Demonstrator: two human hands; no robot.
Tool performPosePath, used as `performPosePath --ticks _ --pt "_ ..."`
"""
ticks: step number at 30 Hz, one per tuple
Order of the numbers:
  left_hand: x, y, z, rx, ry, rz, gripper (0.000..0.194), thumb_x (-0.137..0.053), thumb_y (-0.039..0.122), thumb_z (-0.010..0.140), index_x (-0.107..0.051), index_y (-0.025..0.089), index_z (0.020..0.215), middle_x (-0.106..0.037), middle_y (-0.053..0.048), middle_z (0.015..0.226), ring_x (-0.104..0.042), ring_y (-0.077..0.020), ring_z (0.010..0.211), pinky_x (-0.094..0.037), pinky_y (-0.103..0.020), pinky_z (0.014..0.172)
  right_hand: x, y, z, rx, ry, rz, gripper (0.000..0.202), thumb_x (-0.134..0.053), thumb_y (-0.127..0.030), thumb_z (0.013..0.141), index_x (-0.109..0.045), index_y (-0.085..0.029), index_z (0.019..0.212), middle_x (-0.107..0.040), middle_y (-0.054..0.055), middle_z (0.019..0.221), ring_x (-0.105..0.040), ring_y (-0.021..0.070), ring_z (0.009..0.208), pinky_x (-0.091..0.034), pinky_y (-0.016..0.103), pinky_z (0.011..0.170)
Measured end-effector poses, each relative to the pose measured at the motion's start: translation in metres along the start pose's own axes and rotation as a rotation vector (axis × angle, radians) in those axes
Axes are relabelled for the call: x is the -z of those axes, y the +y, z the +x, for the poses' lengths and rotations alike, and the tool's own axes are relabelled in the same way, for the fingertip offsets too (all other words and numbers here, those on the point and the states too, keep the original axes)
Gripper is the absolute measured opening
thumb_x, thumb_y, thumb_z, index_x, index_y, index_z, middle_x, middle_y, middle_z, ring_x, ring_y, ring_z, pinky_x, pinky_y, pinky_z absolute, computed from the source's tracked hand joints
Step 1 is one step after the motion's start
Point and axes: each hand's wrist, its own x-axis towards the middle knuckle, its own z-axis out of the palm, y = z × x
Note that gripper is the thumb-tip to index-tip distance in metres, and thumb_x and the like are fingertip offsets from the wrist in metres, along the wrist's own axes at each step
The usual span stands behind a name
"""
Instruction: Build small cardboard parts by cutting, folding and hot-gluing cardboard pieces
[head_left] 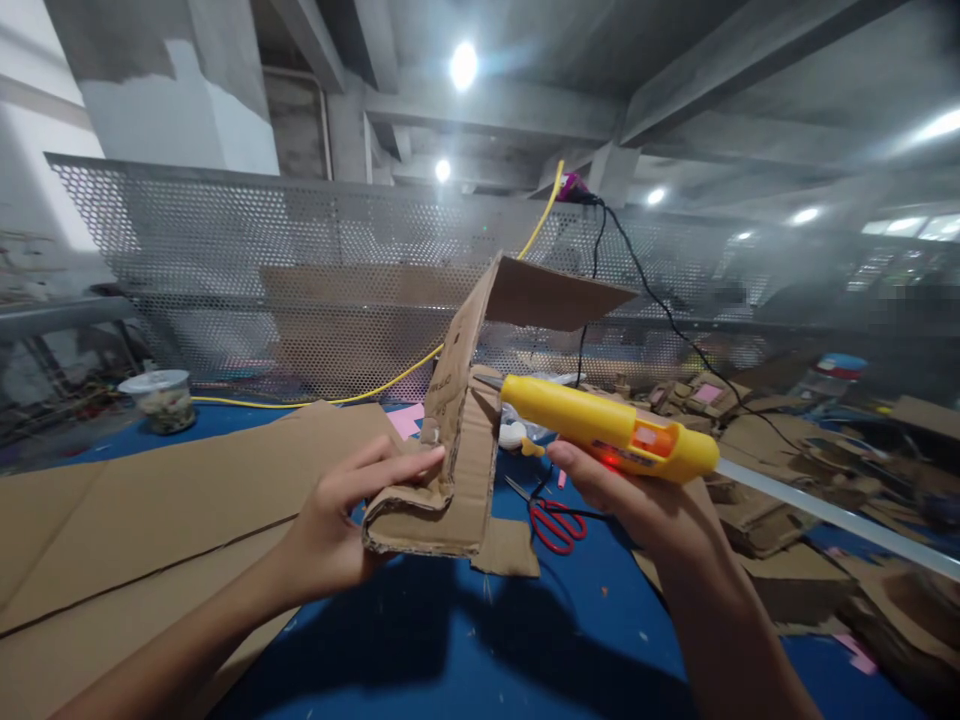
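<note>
My left hand (352,510) grips a folded cardboard piece (474,480) from its left side, the index finger pressed along the inner fold. The piece has a curled lower lip and a flap jutting right at its top. My right hand (622,490) is closed round a yellow hot glue gun (577,410), its red light lit. The gun's metal nozzle meets or nearly meets the cardboard's upright part. A long translucent glue stick (825,520) sticks out of the gun's rear. Red-handled scissors (556,524) lie on the table below the gun.
Large cardboard sheets (187,490) cover the left of the blue table (420,640). Cardboard scraps (780,500) are piled at right. A lidded tub (157,400) stands at back left. A perforated metal panel (225,240) rises behind, with a yellow cable (375,393) and black cords (660,310).
</note>
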Motion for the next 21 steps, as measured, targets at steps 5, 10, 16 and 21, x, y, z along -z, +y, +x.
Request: performPosePath --ticks 5,10,16,21 --pt "0.0 0.003 0.001 0.001 -0.002 -0.007 0.052 -0.067 0.018 0.085 -0.058 0.03 0.135 -0.063 -0.004 0.088 -0.062 -0.0159 0.076 -0.051 -0.027 0.066 -0.002 0.001 0.002 -0.01 0.031 0.039 0.031 -0.069 -0.042 0.08 -0.052 -0.026 0.06 -0.049 -0.001 0.054 -0.058 0.0201 0.057 -0.048 0.032 0.046" --pt "0.001 0.004 0.002 -0.002 -0.003 -0.014 0.05 -0.067 0.022 0.086 -0.059 0.031 0.135 -0.064 -0.004 0.092 -0.061 -0.0155 0.077 -0.05 -0.027 0.066 -0.003 0.008 0.006 0.002 -0.008 0.111 0.023 -0.071 -0.039 0.079 -0.058 -0.025 0.066 -0.054 -0.002 0.056 -0.063 0.0191 0.061 -0.053 0.03 0.053" --pt "0.0 0.002 0.001 0.003 -0.004 -0.008 0.051 -0.068 0.022 0.086 -0.058 0.03 0.135 -0.064 -0.004 0.09 -0.061 -0.0162 0.077 -0.05 -0.027 0.066 -0.001 0.013 0.002 -0.111 0.02 0.112 0.022 -0.074 -0.041 0.077 -0.065 -0.024 0.067 -0.044 -0.005 0.044 -0.062 0.0191 0.059 -0.048 0.027 0.048" --pt "-0.001 0.003 0.002 -0.004 0.012 -0.006 0.051 -0.067 0.02 0.085 -0.059 0.03 0.135 -0.065 -0.005 0.09 -0.061 -0.0165 0.076 -0.051 -0.028 0.066 0.001 0.014 0.0 -0.157 0.063 0.121 0.03 -0.079 -0.043 0.073 -0.06 -0.023 0.06 -0.051 -0.003 0.048 -0.064 0.02 0.061 -0.05 0.028 0.049"
